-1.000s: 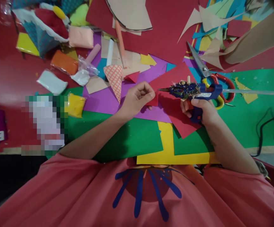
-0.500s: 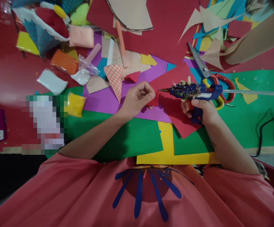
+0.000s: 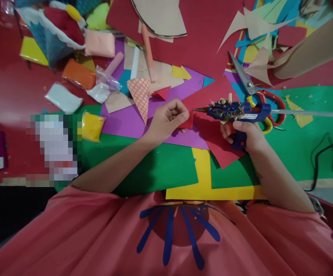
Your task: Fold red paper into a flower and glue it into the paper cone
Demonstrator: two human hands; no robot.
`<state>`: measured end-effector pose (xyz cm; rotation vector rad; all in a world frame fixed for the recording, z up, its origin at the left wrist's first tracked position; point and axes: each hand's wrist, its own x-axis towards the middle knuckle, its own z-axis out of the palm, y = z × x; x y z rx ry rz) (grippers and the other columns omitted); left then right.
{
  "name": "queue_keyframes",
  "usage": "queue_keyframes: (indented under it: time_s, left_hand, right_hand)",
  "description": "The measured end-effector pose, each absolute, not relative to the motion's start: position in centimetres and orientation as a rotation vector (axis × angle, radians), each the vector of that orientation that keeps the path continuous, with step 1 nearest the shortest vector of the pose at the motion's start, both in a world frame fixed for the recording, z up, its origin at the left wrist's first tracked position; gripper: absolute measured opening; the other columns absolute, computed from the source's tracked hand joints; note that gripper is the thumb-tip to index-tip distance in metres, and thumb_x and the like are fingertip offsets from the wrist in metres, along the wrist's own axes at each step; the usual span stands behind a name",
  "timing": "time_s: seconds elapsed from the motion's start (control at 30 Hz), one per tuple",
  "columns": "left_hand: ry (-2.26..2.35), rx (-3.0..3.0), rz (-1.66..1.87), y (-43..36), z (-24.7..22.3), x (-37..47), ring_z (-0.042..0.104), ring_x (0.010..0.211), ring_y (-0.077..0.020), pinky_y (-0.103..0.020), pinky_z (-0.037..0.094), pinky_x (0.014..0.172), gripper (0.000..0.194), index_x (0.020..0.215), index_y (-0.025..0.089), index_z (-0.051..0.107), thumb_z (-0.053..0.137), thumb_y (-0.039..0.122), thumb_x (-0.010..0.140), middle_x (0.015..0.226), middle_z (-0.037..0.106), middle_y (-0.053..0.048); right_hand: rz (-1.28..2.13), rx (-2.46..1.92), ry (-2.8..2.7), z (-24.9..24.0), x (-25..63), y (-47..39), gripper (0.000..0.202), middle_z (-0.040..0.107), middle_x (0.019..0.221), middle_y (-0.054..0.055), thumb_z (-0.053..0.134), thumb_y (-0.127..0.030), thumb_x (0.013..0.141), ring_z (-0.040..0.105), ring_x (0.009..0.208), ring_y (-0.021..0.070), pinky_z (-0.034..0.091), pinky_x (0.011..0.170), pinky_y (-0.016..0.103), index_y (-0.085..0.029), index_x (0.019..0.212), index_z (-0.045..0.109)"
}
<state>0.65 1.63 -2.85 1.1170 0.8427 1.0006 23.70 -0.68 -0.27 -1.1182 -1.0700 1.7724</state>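
My left hand (image 3: 169, 117) is closed on a small piece of red paper (image 3: 188, 122), its thumb and fingers pinching the paper's edge. In my right hand (image 3: 243, 132) is a blue glue gun (image 3: 253, 110), gripped by the handle. Its nozzle points left, close to the red piece and just beside my left fingertips. Dried glue and scraps coat the front of the gun, and a clear glue stick (image 3: 304, 112) juts from its back. Under the gun lies a larger red sheet (image 3: 221, 142). A paper cone with a red lattice pattern (image 3: 139, 96) rests left of my left hand.
Behind the gun lie scissors (image 3: 248, 84) with red and yellow handles. Bagged clay, such as a yellow packet (image 3: 93, 126), sits at left near a large decorated cone (image 3: 51, 38). Green sheets (image 3: 155, 165) and a purple sheet (image 3: 120, 124) cover the front. A cord (image 3: 316, 165) runs at right.
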Motion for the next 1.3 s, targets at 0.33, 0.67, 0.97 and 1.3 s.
queue_keyframes:
  time_s: [0.33, 0.67, 0.97, 1.3]
  left_hand:
    - [0.803, 1.135, 1.010, 1.60, -2.98, 0.54, 0.052, 0.041, -0.0026, -0.012, 0.041, 0.036, 0.038, 0.073, 0.018, 0.050, 0.073, 0.047, 0.079, 0.057, 0.054, 0.008]
    - [0.835, 1.147, 1.028, 1.58, -2.89, 0.54, 0.052, 0.042, -0.0025, -0.013, 0.043, 0.038, 0.035, 0.072, 0.018, 0.050, 0.072, 0.044, 0.079, 0.057, 0.053, 0.008]
    - [0.833, 1.127, 1.031, 1.63, -2.94, 0.56, 0.052, 0.042, -0.0020, -0.012, 0.043, 0.039, 0.039, 0.071, 0.018, 0.050, 0.074, 0.049, 0.076, 0.057, 0.055, 0.008]
    - [0.840, 1.112, 1.026, 1.66, -2.89, 0.50, 0.052, 0.042, -0.0029, -0.014, 0.041, 0.037, 0.040, 0.071, 0.019, 0.051, 0.076, 0.051, 0.074, 0.056, 0.055, 0.007]
  right_hand:
    - [1.789, -1.128, -1.067, -0.19, 23.67, -0.62, 0.028, 0.058, 0.052, 0.000, 0.070, -0.037, 0.069, 0.049, 0.039, 0.0080, 0.030, 0.035, 0.022, -0.016, 0.054, 0.060]
    - [1.762, -1.090, -1.083, -0.63, 23.82, -0.74, 0.029, 0.054, 0.050, -0.002, 0.070, -0.037, 0.072, 0.050, 0.043, 0.0087, 0.032, 0.035, 0.021, -0.017, 0.056, 0.058]
    - [1.787, -1.072, -1.111, -0.56, 23.85, -0.66, 0.030, 0.054, 0.051, -0.001, 0.070, -0.037, 0.073, 0.050, 0.042, 0.0079, 0.032, 0.036, 0.020, -0.015, 0.055, 0.058]
    - [1.782, -1.089, -1.118, -0.64, 23.87, -0.79, 0.030, 0.053, 0.051, -0.002, 0.069, -0.037, 0.073, 0.049, 0.043, 0.0087, 0.032, 0.037, 0.022, -0.016, 0.055, 0.057]
